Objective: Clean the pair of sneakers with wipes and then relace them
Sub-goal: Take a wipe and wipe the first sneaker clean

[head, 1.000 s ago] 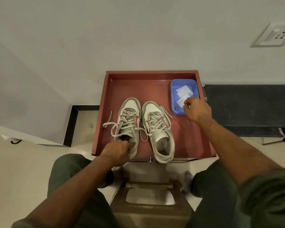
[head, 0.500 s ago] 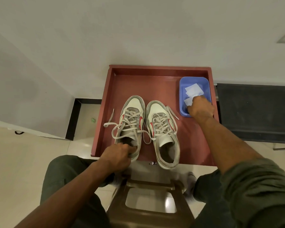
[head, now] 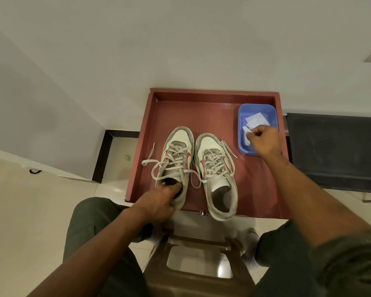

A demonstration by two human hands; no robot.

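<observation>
Change since half a second ago: the right hand, then reaching down into the blue tub, is now curled at the tub's near left edge, pinching a white wipe; the left hand has stayed on the same shoe.

Left sneaker: on the red tray, toe to the far side, laces loose, one lace end trailing left across the tray floor. The left hand grips its heel collar, fingers curled into the opening.

Right sneaker: just beside the first, parallel, its heel at the tray's near edge, untouched.

Blue tub: far right corner of the tray, with more white wipes lying in it.

Surroundings: white wall behind the tray; dark bench to the right; brown stool near, between the person's knees; pale tiled floor to the left.
</observation>
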